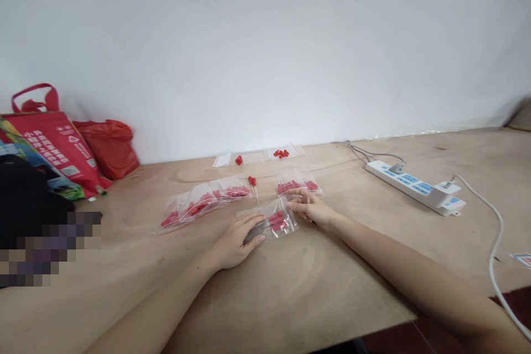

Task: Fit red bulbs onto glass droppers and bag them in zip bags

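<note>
A clear zip bag (277, 230) with several red-handled pieces in it lies on the table in front of me. My left hand (241, 237) rests over the left end of this bag, fingers stretched out and thumb apart. At the bag's upper right edge is my right hand (311, 207), its fingers loosely bent and apart; whether they touch the plastic I cannot tell. Two loose red-handled pieces with thin pale shafts (253, 185) lie just beyond. Filled bags (203, 199) overlap in a row to the left, and more filled bags (296, 183) lie behind my right hand.
Flat bags with red pieces (281, 153) lie near the wall. A white power strip (410, 185) with plugs and a cable (500, 232) sits on the right. At the left stand a red printed bag (62, 144) and a red plastic bag (108, 149), beside a black item (31, 199).
</note>
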`<state>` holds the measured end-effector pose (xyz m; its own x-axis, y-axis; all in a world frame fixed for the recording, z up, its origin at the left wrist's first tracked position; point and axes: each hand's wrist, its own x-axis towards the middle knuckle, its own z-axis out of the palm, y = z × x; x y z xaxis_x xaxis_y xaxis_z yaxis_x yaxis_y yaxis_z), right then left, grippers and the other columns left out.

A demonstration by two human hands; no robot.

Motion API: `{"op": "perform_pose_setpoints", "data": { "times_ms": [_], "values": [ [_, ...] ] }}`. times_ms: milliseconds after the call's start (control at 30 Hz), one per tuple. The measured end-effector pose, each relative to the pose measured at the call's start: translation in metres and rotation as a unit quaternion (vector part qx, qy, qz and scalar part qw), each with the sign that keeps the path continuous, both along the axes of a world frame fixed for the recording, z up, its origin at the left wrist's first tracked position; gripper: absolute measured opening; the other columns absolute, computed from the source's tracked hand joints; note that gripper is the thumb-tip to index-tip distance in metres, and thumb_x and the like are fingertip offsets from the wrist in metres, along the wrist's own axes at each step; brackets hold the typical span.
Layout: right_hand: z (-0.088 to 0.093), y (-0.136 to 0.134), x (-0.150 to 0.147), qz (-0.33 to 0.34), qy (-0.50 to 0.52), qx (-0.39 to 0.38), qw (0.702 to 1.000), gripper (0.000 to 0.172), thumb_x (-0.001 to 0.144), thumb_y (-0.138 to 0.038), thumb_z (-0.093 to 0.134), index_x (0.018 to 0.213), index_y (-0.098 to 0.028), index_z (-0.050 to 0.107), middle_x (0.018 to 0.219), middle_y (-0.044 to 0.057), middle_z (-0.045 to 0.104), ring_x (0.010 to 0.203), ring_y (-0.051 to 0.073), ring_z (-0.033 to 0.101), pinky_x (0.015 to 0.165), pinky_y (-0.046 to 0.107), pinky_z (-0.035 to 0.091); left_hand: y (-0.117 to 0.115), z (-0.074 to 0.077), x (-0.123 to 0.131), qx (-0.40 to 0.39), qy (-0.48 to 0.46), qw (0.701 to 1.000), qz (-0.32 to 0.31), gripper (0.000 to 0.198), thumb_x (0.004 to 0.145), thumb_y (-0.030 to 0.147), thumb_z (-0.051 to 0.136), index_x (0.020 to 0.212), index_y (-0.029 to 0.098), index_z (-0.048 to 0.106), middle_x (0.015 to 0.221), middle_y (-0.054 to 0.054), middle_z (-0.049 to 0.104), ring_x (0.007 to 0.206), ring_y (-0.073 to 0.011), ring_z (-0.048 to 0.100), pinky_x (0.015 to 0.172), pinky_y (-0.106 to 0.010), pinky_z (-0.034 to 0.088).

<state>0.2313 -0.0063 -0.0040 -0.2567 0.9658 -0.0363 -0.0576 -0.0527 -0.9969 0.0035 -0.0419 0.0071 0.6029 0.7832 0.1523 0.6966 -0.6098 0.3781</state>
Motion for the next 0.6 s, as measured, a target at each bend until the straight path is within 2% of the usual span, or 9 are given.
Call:
{"op": "perform_pose_setpoints", "data": {
  "times_ms": [100, 267, 433, 600],
  "values": [
    [-0.001, -0.002, -0.001, 0.013, -0.020, 0.020, 1.000, 0.043, 0.061, -0.030, 0.064, 0.099, -0.018, 0.046, 0.048, -0.011, 0.042, 0.035, 0.003, 0.030, 0.036, 0.016, 0.022, 0.000, 0.000, 0.000, -0.006, 0.002, 1.000, -0.002, 0.038, 0.083, 0.035, 0.042, 0.118, 0.021, 0.043, 0.125, -0.006, 0.046, 0.118, -0.0224, 0.037, 0.098, -0.040, 0.031],
    [-0.006, -0.001, -0.005, -0.026, -0.032, 0.073, 0.996, 0.037, 0.060, -0.030, 0.064, 0.092, -0.017, 0.049, 0.051, -0.009, 0.045, 0.047, 0.006, 0.041, 0.049, 0.019, 0.033, -0.002, 0.004, 0.002, -0.014, -0.011, 1.000, -0.002, 0.032, 0.082, 0.033, 0.043, 0.112, 0.022, 0.046, 0.123, -0.006, 0.047, 0.115, -0.0222, 0.040, 0.096, -0.040, 0.033],
    [-0.010, 0.006, -0.004, -0.083, -0.023, 0.052, 0.995, 0.035, 0.061, -0.036, 0.063, 0.087, -0.017, 0.052, 0.054, -0.008, 0.042, 0.040, 0.004, 0.032, 0.041, 0.018, 0.026, -0.002, 0.004, 0.002, -0.017, -0.039, 0.999, -0.003, 0.021, 0.081, 0.033, 0.044, 0.098, 0.021, 0.047, 0.119, -0.007, 0.050, 0.108, -0.0221, 0.046, 0.089, -0.039, 0.038],
    [-0.013, 0.009, -0.003, -0.116, -0.028, 0.056, 0.991, 0.032, 0.063, -0.038, 0.061, 0.086, -0.018, 0.052, 0.047, -0.010, 0.036, 0.037, 0.005, 0.027, 0.039, 0.018, 0.023, -0.002, 0.004, 0.001, -0.028, -0.043, 0.999, 0.004, 0.016, 0.081, 0.033, 0.044, 0.091, 0.021, 0.044, 0.117, -0.006, 0.051, 0.105, -0.0212, 0.048, 0.087, -0.037, 0.039]
  ]
}}
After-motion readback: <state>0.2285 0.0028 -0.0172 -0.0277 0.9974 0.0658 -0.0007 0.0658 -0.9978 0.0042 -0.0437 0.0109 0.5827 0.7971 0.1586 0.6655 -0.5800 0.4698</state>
